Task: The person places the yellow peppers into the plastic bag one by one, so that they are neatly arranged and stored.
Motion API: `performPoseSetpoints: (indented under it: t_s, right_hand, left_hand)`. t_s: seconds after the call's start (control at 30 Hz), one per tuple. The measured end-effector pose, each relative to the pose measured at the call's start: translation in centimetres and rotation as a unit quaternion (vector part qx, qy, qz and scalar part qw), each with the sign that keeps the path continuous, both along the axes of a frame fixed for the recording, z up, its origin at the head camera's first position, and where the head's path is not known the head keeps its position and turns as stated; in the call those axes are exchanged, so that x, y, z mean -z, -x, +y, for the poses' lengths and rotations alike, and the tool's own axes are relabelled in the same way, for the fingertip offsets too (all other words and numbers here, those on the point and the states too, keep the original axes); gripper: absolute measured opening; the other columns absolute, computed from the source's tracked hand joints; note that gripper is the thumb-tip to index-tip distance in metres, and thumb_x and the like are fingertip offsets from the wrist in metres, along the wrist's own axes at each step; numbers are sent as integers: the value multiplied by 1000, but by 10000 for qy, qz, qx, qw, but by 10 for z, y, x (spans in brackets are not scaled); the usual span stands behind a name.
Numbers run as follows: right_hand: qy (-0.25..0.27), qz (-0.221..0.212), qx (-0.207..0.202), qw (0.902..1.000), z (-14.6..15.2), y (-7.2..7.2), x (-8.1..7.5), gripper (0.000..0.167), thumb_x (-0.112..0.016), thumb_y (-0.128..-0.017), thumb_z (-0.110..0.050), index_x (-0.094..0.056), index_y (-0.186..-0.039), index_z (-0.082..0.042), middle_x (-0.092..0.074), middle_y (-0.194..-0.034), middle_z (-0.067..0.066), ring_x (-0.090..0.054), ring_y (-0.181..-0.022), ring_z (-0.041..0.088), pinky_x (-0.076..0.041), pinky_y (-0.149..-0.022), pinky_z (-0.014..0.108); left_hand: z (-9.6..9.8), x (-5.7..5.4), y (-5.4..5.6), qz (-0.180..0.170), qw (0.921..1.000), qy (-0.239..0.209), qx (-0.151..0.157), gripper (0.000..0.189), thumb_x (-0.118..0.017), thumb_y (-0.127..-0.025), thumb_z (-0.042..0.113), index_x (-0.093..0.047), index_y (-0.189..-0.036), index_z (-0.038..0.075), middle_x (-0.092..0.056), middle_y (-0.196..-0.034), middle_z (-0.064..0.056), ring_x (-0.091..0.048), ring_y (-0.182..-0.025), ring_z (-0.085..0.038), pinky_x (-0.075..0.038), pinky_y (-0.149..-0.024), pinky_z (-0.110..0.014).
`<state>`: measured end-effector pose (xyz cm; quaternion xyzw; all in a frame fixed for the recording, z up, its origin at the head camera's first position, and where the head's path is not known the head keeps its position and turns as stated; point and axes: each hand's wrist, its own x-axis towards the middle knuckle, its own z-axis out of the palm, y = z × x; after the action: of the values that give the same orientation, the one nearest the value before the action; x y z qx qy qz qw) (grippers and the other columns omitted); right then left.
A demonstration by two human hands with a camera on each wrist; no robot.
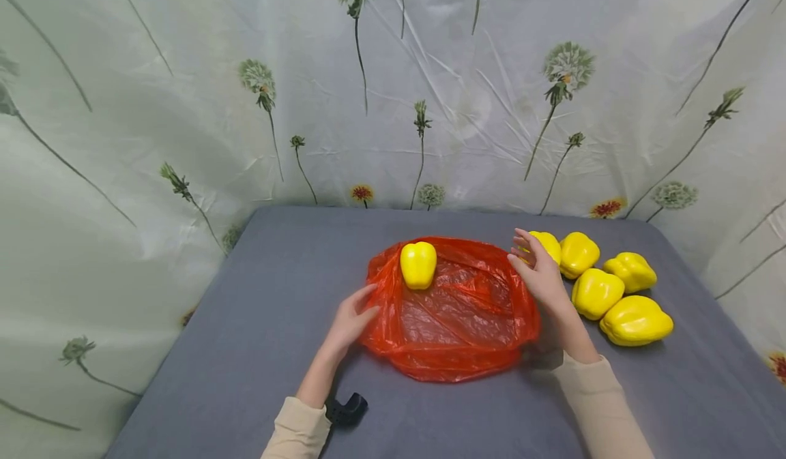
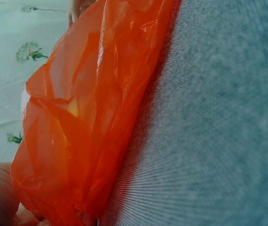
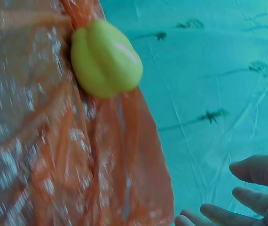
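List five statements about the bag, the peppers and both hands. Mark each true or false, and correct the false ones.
1. The red bag lies on a gray surface. True.
2. The right hand is gripping a pepper. False: the right hand holds nothing.
3. The left hand is at the bag's left side. True.
4. Three peppers lie to the right of the bag. False: five yellow peppers lie there.
5. The bag is tied shut. False: its mouth is open.
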<state>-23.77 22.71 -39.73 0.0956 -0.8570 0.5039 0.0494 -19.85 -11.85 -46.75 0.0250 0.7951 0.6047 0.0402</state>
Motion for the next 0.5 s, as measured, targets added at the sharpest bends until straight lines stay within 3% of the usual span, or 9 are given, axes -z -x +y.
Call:
performPoseSetpoints:
  t_s: [0.07,0.2,0.23,0.27,0.33,0.43,0.5]
  right_hand:
    - [6,29,168,9999,6,1,-1,57,-48,-97,-14,-23,-147,-3,-34,-146,28,-40,-131,45,-43,-101,42]
    - [32,154,442,9989,16,3,-1,56,-49,-96,-13,-25,-146,-2,-35,-145,29,-42,-129,44,-43,-93,6]
    - [16,176,515,9985,18,5,-1,56,-48,-96,-12,-25,-146,-2,-35,-145,29,-41,-129,44,-42,-95,7]
    - [25,182,572,9982,20,6,-1,56,-48,-96,-12,-25,-146,-2,-35,-145,29,-41,-130,45,-42,-97,9]
    - [18,182,668,9976,24,8,0,56,-48,-96,-12,-24,-146,-2,-34,-145,30,-39,-130,47,-42,-107,29]
    - [-89,196,805,9965,29,11,2,55,-47,-97,-13,-25,-146,-1,-34,-144,32,-37,-130,49,-33,-105,59]
    - [-176,222,901,9955,32,13,4,54,-46,-96,-13,-26,-145,0,-35,-143,33,-37,-129,50,-33,-105,61]
  left_hand:
    - [0,0,-1,-33,10000,-42,14,49,-56,-91,13,-45,-138,9,-46,-143,-16,-47,-128,-33,-41,-105,-50]
    - [-1,0,-1,-19,10000,-57,-14,49,-56,-90,11,-46,-138,9,-46,-143,-17,-44,-131,-34,-39,-107,-51]
    - [-1,0,-1,-1,10000,-44,-20,48,-56,-90,11,-46,-137,8,-46,-143,-17,-43,-132,-35,-38,-107,-52]
    - [-1,0,0,4,10000,-36,-32,48,-56,-90,10,-47,-137,8,-47,-142,-17,-43,-132,-35,-37,-108,-52]
    - [-1,0,1,46,10000,-21,-25,48,-56,-90,9,-47,-137,8,-47,-142,-17,-41,-133,-35,-36,-109,-52]
    - [-1,1,2,41,10000,-40,-5,48,-56,-90,9,-47,-137,8,-47,-142,-17,-41,-134,-35,-35,-110,-52]
    - [-1,1,2,21,10000,-38,4,48,-56,-90,9,-47,-137,9,-47,-142,-17,-41,-134,-35,-35,-110,-52]
